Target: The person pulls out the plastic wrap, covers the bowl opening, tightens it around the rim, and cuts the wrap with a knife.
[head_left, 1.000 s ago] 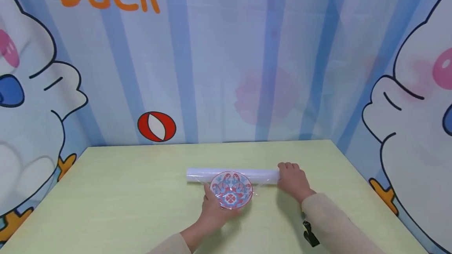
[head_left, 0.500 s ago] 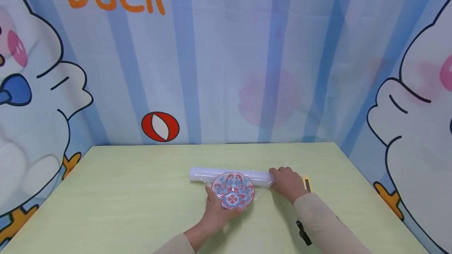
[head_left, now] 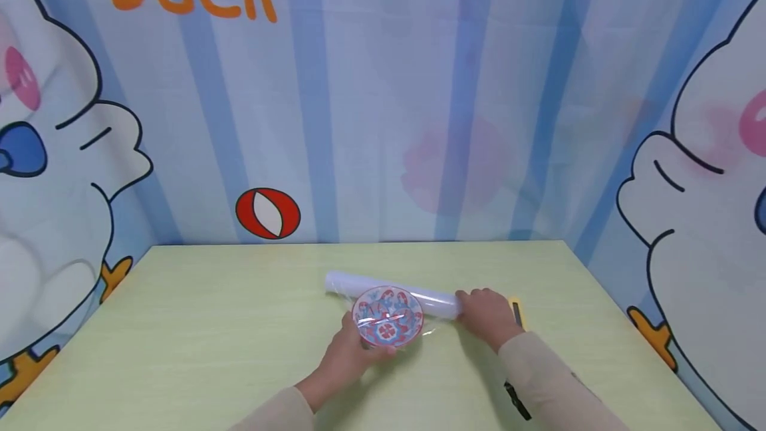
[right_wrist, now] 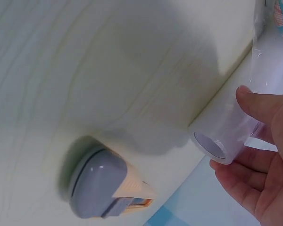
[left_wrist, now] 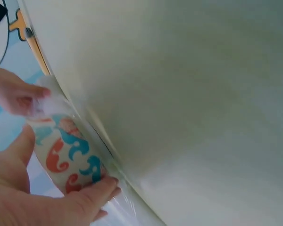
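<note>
A bowl (head_left: 387, 316) with a red, blue and white pattern is tipped toward the head camera, clear plastic film stretched over its mouth. My left hand (head_left: 348, 353) holds it from below left, thumb and fingers spread around its side; its patterned outer wall (left_wrist: 68, 153) shows in the left wrist view. Behind the bowl lies a roll of cling film (head_left: 439, 302), slanting nearer at its right end. My right hand (head_left: 487, 314) grips that end, thumb on top and fingers beneath near the hollow core (right_wrist: 210, 145). Film runs from roll to bowl.
A yellow tool (head_left: 517, 311) with a grey end (right_wrist: 96, 183) lies on the table (head_left: 227, 324), right of the roll, partly hidden by the right sleeve in the head view. A dark piece (head_left: 517, 401) shows below that sleeve. A printed curtain (head_left: 371, 98) hangs behind the table.
My right hand has moved left along the roll's end. The roll now slants, its left end farther away and its right end nearer. The bowl has shifted slightly left and away.
</note>
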Motion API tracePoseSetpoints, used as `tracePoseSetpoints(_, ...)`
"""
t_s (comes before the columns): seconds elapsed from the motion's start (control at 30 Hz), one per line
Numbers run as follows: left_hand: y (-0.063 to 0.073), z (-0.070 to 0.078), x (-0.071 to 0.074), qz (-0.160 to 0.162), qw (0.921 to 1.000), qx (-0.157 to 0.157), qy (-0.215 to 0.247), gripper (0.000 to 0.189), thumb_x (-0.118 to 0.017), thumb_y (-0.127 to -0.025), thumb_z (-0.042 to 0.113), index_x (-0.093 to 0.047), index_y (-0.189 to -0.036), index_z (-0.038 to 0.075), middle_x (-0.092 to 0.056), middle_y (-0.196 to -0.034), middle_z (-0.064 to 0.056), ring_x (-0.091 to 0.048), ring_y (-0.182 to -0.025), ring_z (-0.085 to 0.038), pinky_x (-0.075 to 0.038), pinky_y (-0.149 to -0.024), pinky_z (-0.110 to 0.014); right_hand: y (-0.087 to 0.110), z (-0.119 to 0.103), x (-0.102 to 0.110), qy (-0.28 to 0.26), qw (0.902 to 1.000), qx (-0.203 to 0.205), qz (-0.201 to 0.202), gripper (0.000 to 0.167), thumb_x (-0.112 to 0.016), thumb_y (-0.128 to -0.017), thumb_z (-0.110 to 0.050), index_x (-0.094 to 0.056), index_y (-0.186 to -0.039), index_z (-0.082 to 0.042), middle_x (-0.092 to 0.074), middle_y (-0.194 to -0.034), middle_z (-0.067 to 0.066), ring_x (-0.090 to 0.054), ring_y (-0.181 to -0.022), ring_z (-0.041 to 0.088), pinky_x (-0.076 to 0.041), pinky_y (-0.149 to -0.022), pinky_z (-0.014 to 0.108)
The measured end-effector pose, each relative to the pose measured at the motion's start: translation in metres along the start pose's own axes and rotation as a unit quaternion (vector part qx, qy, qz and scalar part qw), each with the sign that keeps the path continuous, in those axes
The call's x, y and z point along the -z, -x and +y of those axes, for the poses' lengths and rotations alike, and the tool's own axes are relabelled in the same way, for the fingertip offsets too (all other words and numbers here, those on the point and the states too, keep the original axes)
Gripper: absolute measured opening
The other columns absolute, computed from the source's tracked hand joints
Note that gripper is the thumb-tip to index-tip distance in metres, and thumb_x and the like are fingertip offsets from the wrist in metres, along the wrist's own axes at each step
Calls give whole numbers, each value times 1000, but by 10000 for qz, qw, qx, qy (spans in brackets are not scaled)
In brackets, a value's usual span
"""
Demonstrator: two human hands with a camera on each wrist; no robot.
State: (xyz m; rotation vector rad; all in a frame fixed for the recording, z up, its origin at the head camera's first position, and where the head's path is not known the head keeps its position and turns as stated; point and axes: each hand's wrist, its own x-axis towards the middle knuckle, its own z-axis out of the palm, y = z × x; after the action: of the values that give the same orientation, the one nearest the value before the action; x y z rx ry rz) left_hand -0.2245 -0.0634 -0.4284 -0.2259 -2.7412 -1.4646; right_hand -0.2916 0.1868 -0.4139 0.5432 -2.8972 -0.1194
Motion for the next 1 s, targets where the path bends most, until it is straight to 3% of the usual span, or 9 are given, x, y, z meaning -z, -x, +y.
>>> tracePoseSetpoints(0.1,-4,-6,6,-177,9997,-132,-106,93,-77,-71,36,-26,-132,-10,-53,-122,-25,-52,-114,-37,-42,-94,-52,3,-1,3,58,9999,79,57,24,-71,-78,-26,-60,-87,-7,-58,-66,7,-53,-59,21,-47,-55,35)
tracePoseSetpoints(0.3,-13,-16,16,-380,9949,-457,-820,95,-74,-70,46,-27,-135,-7,-55,-122,-23,-54,-113,-36,-44,-93,-50,8,-5,9,92,9999,117,9,26,-73,-76,-29,-59,-80,-7,-56,-62,5,-50,-55,19,-45,-53,35)
tracePoseSetpoints(0.57,-20,-25,26,-605,9868,-978,-1141,90,-75,-72,43,-31,-134,-5,-57,-118,-18,-55,-111,-33,-44,-94,-49,12,-10,10,34,9989,18,-462,28,-73,-76,-33,-62,-85,-9,-58,-65,4,-45,-56,17,-45,-56,32)
tracePoseSetpoints(0.77,-22,-24,24,-759,9896,-823,-902,98,-79,-67,39,-25,-137,-5,-50,-125,-19,-50,-117,-35,-40,-98,-51,14,-9,11,38,9988,14,-486,29,-73,-76,-33,-61,-84,-8,-56,-64,4,-45,-57,17,-44,-56,32)
tracePoseSetpoints(1.0,-22,-22,12,-383,9951,-582,-703,100,-84,-61,34,-27,-129,-11,-48,-117,-21,-54,-104,-29,-44,-94,-48,18,-9,15,67,9981,-39,-609,29,-73,-76,-34,-62,-85,-8,-55,-64,4,-44,-57,17,-42,-55,31)
